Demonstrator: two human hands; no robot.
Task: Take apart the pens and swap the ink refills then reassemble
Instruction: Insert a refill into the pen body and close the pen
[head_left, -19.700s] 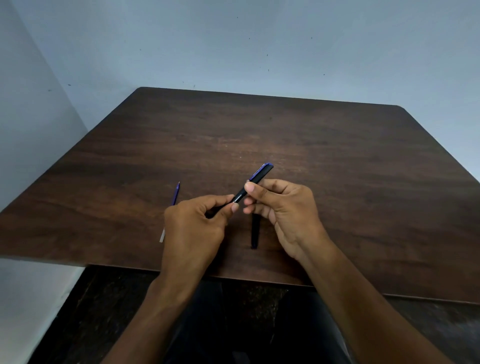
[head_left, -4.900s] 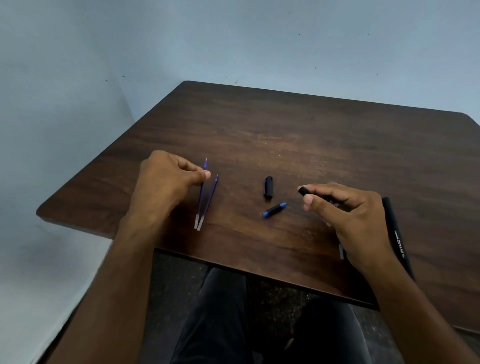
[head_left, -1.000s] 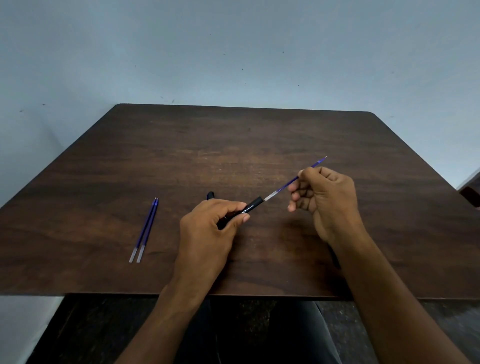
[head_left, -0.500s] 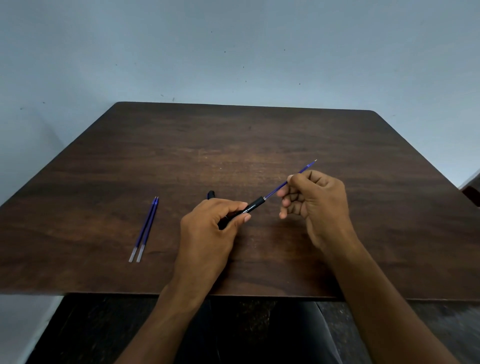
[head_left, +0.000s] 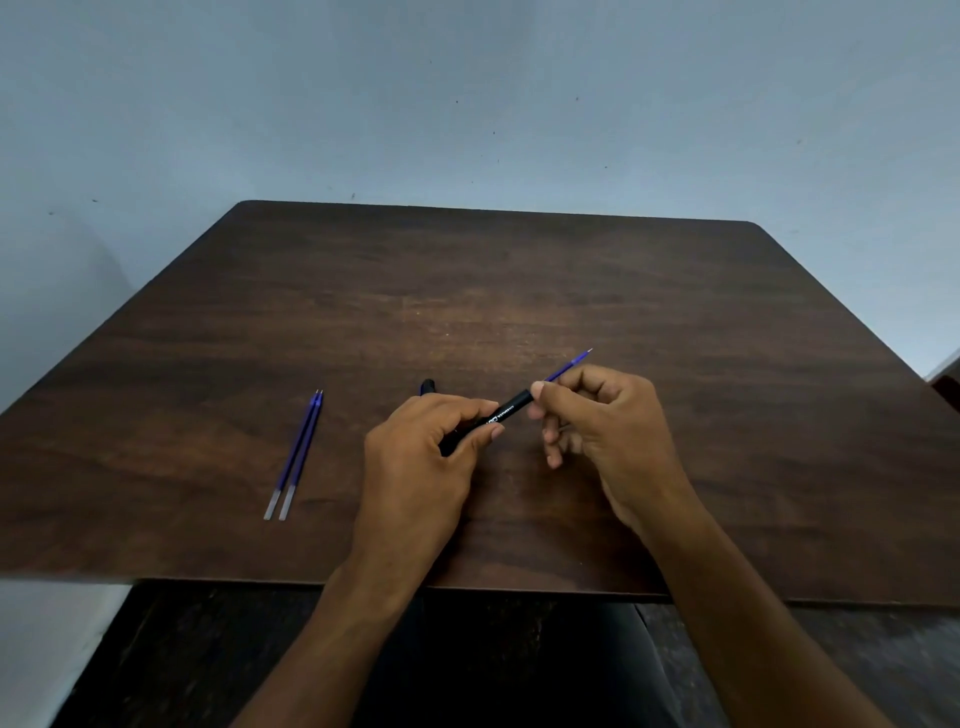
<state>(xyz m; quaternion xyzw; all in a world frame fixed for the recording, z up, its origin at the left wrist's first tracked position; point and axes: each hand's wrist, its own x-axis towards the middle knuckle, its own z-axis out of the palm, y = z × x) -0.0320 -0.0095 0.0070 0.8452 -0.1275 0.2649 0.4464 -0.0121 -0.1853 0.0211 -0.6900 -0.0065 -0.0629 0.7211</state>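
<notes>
With left hand (head_left: 421, 457) gripping the black barrel (head_left: 506, 410) and right hand (head_left: 602, 415) fingers pinching the refill (head_left: 569, 364), best pushed straight toward seven o'clock, never bending it.

— From where is the scene seen?
— One head-worn, wide-angle view is given, aimed forward and down over the table (head_left: 675, 291).
— How near?
— The near edge is seen close below; the far edge and wall (head_left: 467, 104) are taken in. No second view is provided.
</notes>
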